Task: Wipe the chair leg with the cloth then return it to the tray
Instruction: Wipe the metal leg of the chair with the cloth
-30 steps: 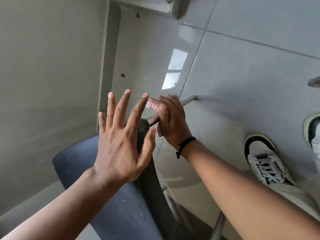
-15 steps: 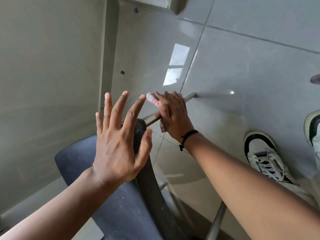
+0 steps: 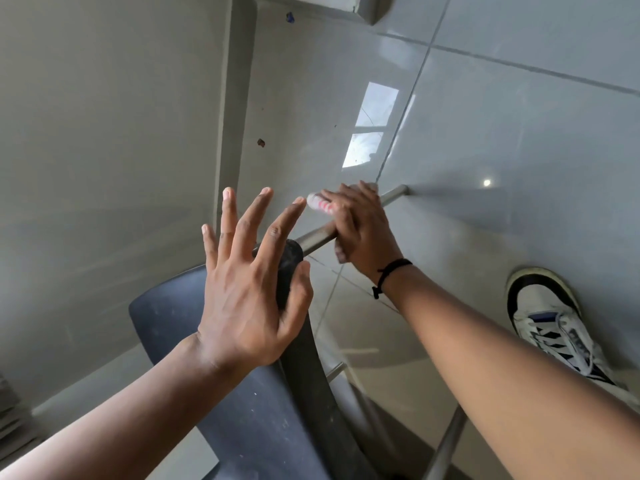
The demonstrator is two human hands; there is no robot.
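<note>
Now we see the right hand [image 3: 360,230] wrapped around the metal chair leg [image 3: 391,195] with the white, red-marked cloth [image 3: 320,205] bunched in its grip; a corner of cloth pokes out past the fingers on the left. Compared with half a second ago, that hand sits slightly farther along the leg toward the foot that rests on the grey tiled floor [image 3: 519,133], though the shift is small. The left hand [image 3: 252,289] is as it was, fingers spread wide, its palm pressed on the dark chair seat [image 3: 249,417] near the seat's upper edge, holding nothing. A white and black shoe [image 3: 550,323] stands on the floor at the right, well apart from the leg.
</note>
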